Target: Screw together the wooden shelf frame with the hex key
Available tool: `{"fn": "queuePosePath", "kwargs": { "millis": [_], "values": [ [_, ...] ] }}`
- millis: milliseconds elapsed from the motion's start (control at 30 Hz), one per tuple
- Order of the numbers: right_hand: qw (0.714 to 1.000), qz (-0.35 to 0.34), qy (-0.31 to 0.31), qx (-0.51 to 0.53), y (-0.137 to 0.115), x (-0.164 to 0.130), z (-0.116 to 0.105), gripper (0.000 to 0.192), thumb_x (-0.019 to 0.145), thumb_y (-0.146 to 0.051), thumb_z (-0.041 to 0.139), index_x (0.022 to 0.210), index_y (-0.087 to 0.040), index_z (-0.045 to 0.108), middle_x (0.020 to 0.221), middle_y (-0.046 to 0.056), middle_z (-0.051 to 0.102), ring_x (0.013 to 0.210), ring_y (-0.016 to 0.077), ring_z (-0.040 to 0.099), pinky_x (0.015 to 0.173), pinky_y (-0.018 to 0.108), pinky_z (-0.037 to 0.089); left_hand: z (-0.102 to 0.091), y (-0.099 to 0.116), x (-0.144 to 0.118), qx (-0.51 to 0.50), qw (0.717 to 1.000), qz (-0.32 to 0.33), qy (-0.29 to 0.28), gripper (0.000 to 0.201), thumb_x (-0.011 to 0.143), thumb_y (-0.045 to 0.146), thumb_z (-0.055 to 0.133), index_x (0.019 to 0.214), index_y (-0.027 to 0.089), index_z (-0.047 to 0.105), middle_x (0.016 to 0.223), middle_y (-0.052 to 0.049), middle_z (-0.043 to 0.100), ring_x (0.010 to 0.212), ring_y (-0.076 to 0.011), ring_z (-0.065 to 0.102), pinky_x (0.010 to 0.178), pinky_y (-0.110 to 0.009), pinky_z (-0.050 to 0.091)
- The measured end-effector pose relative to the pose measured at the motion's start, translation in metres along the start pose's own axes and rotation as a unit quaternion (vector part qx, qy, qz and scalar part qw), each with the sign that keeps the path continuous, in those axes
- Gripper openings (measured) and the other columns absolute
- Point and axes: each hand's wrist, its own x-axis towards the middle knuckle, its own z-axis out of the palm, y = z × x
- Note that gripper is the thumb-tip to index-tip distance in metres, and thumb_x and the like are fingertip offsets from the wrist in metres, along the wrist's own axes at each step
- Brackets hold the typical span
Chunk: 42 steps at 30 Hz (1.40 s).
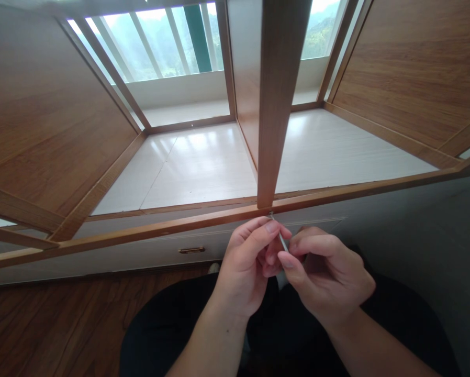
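Both hands meet just under the wooden frame rail (219, 215), where an upright post (276, 104) joins it. The left hand (245, 267) and right hand (325, 275) pinch a thin metal screw (280, 235) between their fingers, tip at the rail's underside. Tilted off line, it may slip and drop to the floor (62, 324).

A white shelf board (203, 167) forms the bottom of the wooden frame, split by an upright wooden divider (280, 99) into a left bay and a right bay (348, 152). A long wooden front rail (172, 228) runs along its near edge. Below lies the dark wood floor (54, 324), beside a white drawer front with a brass handle (191, 250)
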Motion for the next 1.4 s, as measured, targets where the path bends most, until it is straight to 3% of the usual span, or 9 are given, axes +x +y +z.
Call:
{"fn": "queuePosePath", "kwargs": {
  "millis": [200, 533, 867, 1200, 1400],
  "values": [
    [0.998, -0.053, -0.04, -0.015, -0.001, 0.004, -0.003, 0.021, 0.081, 0.001, 0.073, 0.088, -0.019, 0.069, 0.07, 0.0, 0.068, 0.059, 0.0138, 0.061, 0.052, 0.027, 0.048, 0.0, 0.001, 0.0, 0.014, 1.0, 0.001, 0.012, 0.023, 0.086, 0.034, 0.076, 0.073, 0.015, 0.074, 0.05, 0.005, 0.044, 0.043, -0.0048, 0.032, 0.042, -0.016, 0.023],
    [0.998, -0.028, -0.054, -0.005, -0.006, 0.004, -0.002, 0.021, 0.082, 0.004, 0.071, 0.087, -0.017, 0.071, 0.07, 0.001, 0.068, 0.059, 0.0124, 0.059, 0.053, 0.026, 0.048, -0.002, 0.001, 0.001, 0.019, 1.0, 0.007, 0.007, 0.023, 0.088, 0.035, 0.074, 0.075, 0.015, 0.075, 0.052, 0.005, 0.043, 0.045, -0.005, 0.033, 0.044, -0.017, 0.025],
    [0.994, 0.092, -0.058, 0.032, -0.016, 0.003, -0.002, 0.015, 0.088, -0.008, 0.07, 0.079, -0.018, 0.074, 0.066, 0.0, 0.066, 0.056, 0.0114, 0.057, 0.055, 0.026, 0.05, -0.004, 0.0, 0.001, 0.003, 1.0, 0.021, 0.007, 0.024, 0.089, 0.033, 0.074, 0.073, 0.015, 0.072, 0.05, 0.007, 0.034, 0.045, -0.0055, 0.026, 0.044, -0.018, 0.022],
    [0.974, 0.204, -0.069, 0.069, -0.024, 0.007, -0.001, 0.02, 0.094, -0.018, 0.068, 0.075, -0.022, 0.074, 0.069, -0.005, 0.072, 0.056, 0.0087, 0.06, 0.057, 0.022, 0.05, -0.005, -0.002, 0.001, 0.003, 0.999, 0.028, 0.017, 0.025, 0.087, 0.033, 0.076, 0.071, 0.015, 0.07, 0.049, 0.008, 0.037, 0.045, -0.0055, 0.029, 0.045, -0.018, 0.025],
    [0.971, 0.22, -0.065, 0.07, -0.027, 0.006, -0.002, 0.022, 0.094, -0.021, 0.068, 0.073, -0.023, 0.074, 0.055, -0.007, 0.058, 0.05, 0.0055, 0.054, 0.052, 0.017, 0.045, -0.007, -0.002, 0.002, 0.006, 0.999, 0.033, 0.017, 0.023, 0.089, 0.03, 0.073, 0.073, 0.014, 0.07, 0.048, 0.008, 0.038, 0.044, -0.0055, 0.031, 0.044, -0.018, 0.026]
  ]
}}
